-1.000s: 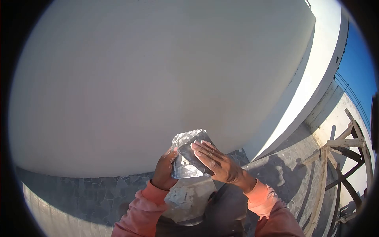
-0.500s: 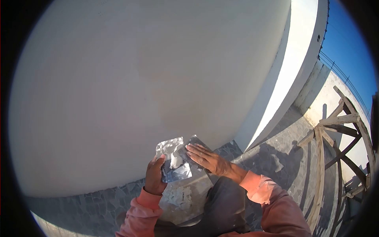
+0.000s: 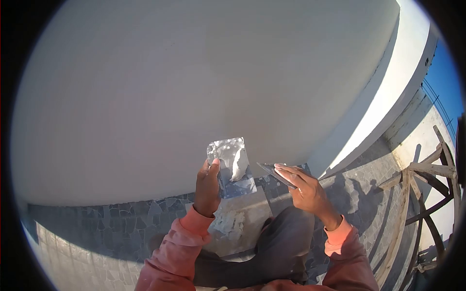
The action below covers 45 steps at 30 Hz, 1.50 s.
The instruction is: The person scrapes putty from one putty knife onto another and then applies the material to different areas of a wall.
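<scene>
My left hand [image 3: 208, 188] is closed on the lower left edge of a shiny metal plate [image 3: 241, 188], its thumb lying on top. A streak of white putty [image 3: 238, 164] clings to the plate's right part. To the right, apart from the plate, my right hand [image 3: 310, 195] grips a thin, dark flat scraper blade [image 3: 273, 173], tilted nearly edge-on with fingers along it. Below the plate, a pale board [image 3: 259, 206] rests on the floor with a heap of whitish putty [image 3: 229, 222] on it.
A smooth whitish wall [image 3: 145, 97] rises ahead, with a sunlit white pillar [image 3: 383, 92] at right. Stone-patterned paving [image 3: 126, 220] runs along its foot. A wooden trestle [image 3: 405, 208] stands at the right. My bent leg [image 3: 286, 237] is beside the board.
The scraper has come off the plate and moved right, turning edge-on. The putty now forms a narrower streak on the plate's right side. The view has shifted.
</scene>
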Tool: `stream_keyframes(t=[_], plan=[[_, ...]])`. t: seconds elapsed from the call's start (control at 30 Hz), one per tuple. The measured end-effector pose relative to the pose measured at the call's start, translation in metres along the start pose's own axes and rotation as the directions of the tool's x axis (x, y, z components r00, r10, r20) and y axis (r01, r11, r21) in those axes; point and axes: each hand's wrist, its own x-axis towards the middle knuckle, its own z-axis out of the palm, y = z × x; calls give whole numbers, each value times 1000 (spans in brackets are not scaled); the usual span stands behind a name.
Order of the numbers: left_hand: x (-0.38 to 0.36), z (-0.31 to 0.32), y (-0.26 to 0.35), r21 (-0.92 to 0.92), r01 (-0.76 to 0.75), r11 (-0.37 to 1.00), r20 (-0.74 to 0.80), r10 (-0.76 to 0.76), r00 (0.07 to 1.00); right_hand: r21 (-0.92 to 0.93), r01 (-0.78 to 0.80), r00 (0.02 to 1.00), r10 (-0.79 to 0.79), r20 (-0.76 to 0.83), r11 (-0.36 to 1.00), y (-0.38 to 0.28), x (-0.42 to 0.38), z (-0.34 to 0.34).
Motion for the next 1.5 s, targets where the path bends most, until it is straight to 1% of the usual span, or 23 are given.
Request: stream_keyframes(t=[0.03,0.13,0.23,0.27,0.3,0.37,0.53,0.63,0.73,0.83,0.93,1.03,1.13,1.23,1.33,1.37,1.47,1.5], plan=[[-4,8,2,-5,-23,1000,-10,23,1000,-43,51,999,-50,14,998,-7,5,-5],[2,-6,-2,143,-37,989,3,37,999,-122,186,982,-180,55,975,-24,20,-13],[-4,2,2,213,1,977,-88,18,996,-192,296,955,-283,93,936,-35,29,-8],[-3,1,0,198,-34,980,-47,44,998,-218,331,943,-315,106,918,-37,31,-6],[-1,-2,-4,181,-70,981,-5,72,997,-247,342,939,-320,125,907,-36,32,-4],[0,-3,-5,183,-107,977,29,103,994,-275,362,932,-336,140,891,-37,34,2],[-3,-2,-6,254,-117,960,-34,129,991,-325,399,915,-350,199,857,-32,28,18],[2,3,-13,350,-289,891,-72,333,940,-325,412,907,-347,241,851,-30,27,21],[0,3,-11,344,-295,891,-72,338,938,-301,431,893,-354,278,851,-27,29,21],[-1,2,-10,338,-215,916,-105,264,959,-278,452,869,-348,353,848,-27,34,16],[-2,3,-6,334,-198,922,-95,242,966,-233,454,850,-339,404,860,-24,34,13],[-1,5,-6,266,-115,957,-169,163,972,-226,465,828,-331,453,856,-25,33,6],[1,0,-6,115,-142,983,-84,152,985,-94,330,830,-241,503,939,-29,35,-9],[0,-2,-6,11,-110,994,-83,110,990,92,214,875,-233,425,973,-14,19,-20],[6,-11,-6,24,-114,993,-15,114,993,195,85,914,-154,374,977,-12,13,-36],[5,-13,-5,48,-117,992,10,117,993,214,-20,926,-62,372,977,-11,11,-41],[-2,-4,8,46,-93,995,12,92,996,280,-194,953,113,281,940,-12,22,-62],[0,-7,6,42,-102,994,15,102,995,314,-243,960,181,215,918,-7,24,-68]])
